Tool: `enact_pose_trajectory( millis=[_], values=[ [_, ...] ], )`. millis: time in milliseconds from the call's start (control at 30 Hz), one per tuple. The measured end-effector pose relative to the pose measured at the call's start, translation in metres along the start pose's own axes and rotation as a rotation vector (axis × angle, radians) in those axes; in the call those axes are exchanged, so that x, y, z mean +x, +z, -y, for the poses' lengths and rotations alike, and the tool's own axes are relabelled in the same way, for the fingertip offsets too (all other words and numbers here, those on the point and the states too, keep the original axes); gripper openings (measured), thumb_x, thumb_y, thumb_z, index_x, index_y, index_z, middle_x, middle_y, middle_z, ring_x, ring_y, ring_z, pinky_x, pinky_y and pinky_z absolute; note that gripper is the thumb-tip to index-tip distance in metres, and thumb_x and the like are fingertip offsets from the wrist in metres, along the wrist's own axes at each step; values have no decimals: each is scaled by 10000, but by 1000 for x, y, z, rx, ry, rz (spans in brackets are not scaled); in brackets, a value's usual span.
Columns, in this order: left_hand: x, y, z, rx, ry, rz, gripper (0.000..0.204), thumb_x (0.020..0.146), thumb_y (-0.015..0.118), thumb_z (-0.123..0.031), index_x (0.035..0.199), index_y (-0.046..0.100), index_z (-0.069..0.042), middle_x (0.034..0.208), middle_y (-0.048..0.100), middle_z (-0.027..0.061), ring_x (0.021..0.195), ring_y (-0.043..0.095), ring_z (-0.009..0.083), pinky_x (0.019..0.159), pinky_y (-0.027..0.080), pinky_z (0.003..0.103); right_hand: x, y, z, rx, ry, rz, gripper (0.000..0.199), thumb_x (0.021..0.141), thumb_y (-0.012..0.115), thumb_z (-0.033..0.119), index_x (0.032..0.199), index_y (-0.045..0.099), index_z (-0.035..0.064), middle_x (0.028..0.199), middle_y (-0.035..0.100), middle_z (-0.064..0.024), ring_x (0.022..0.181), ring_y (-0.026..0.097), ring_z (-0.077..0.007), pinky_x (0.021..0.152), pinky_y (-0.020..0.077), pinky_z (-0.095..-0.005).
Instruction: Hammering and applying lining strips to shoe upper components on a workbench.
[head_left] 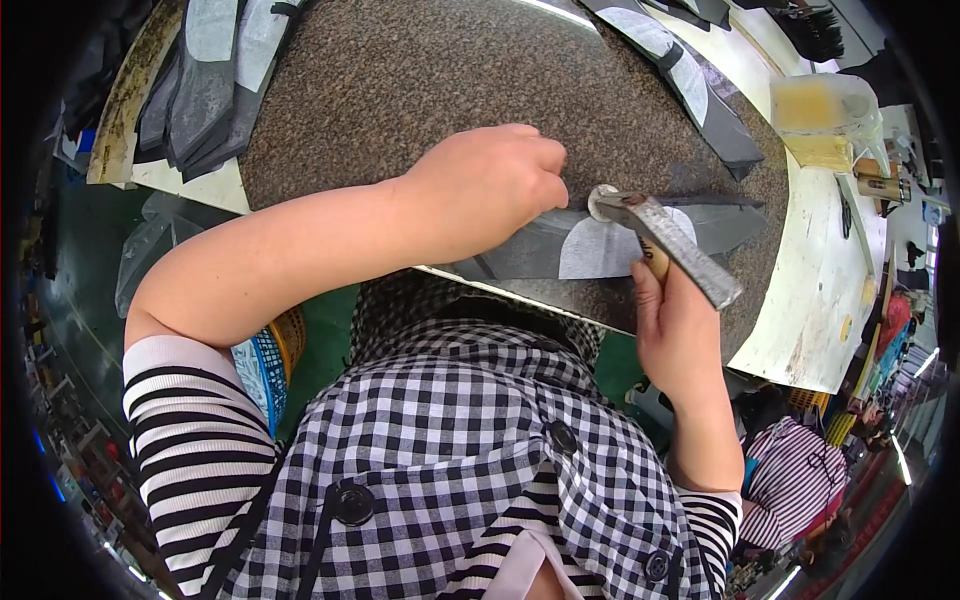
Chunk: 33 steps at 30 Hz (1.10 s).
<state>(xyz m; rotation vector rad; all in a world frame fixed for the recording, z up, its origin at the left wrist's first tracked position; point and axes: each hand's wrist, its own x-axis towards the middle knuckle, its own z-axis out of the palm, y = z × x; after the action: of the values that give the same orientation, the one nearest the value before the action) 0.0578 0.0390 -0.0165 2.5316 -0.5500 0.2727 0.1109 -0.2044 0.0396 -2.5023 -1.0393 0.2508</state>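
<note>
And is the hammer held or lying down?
Held: the right hand is closed around the hammer. Whether it touches the grey strip, I can't tell.

clear plastic tub, yellowish inside, sits at the right side of the white tabletop; dark-bristled brush beyond it, top right. blue basket just beside orange basket, lower left, clear plastic bag further left. co-worker in striped top, lower right.
</note>
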Motion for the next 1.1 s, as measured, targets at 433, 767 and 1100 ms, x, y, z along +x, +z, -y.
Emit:
enact_pose_trajectory(
  millis=[433,767,1100],
  values=[
    [-18,-15,-10,327,131,113,219,787,618,-132,978,690,-52,874,591,54,850,615,242,699,545,351,14,7,10,64,-127,-17,219,947,573,145,1127,598,24,856,637,-216,780,622,-438,650,496,-475],
    [-29,-8,-1,203,-93,-182,103,775,655,-165,767,674,-65,821,598,47,843,593,247,726,508,364,28,10,29,62,-194,28,203,946,572,160,1098,612,31,795,630,-229,742,609,-452,640,481,-507],
    [-30,-4,-27,257,-201,-92,134,751,630,-130,864,618,-59,877,586,61,834,592,242,719,496,363,34,6,31,137,-91,153,194,943,575,146,1084,607,17,827,640,-233,756,615,-449,630,481,-503]
  ],
)
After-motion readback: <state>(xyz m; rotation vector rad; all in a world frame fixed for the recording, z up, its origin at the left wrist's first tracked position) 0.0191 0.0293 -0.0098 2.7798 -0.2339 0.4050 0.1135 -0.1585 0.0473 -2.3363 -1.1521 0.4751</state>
